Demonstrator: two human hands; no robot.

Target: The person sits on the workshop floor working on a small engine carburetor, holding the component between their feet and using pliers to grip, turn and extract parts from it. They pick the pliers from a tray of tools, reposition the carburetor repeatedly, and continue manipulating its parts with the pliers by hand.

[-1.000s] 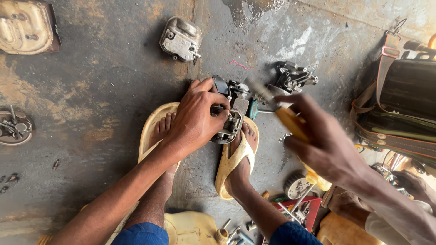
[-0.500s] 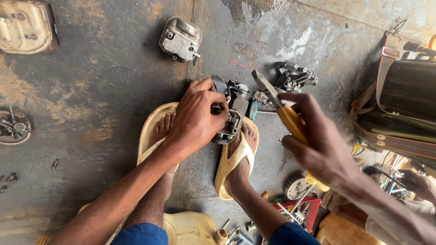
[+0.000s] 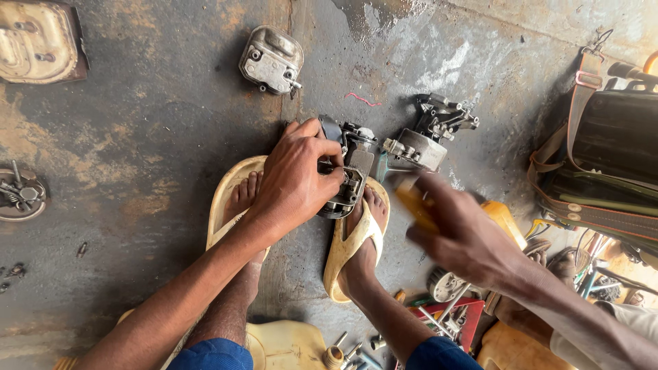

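Note:
My left hand (image 3: 298, 178) grips a grey metal engine part (image 3: 351, 171) and holds it down between my two feet in yellow sandals (image 3: 353, 240). My right hand (image 3: 466, 236), blurred, is closed on a tool with a yellow handle (image 3: 415, 205). The handle sits just right of the engine part, near a second metal assembly (image 3: 428, 137). The tool's tip is hidden or blurred.
A grey metal cover (image 3: 271, 60) lies on the stained concrete floor (image 3: 151, 137) above the hands. A rusty pan (image 3: 38, 38) sits top left, a round part (image 3: 20, 192) at the left edge. A dark bag with straps (image 3: 603, 157) stands right. Loose tools and bolts (image 3: 445, 301) lie bottom right.
My right hand has dropped lower and closer to me with the yellow-handled tool, whose metal tip no longer points at the engine part. The left hand stays in place.

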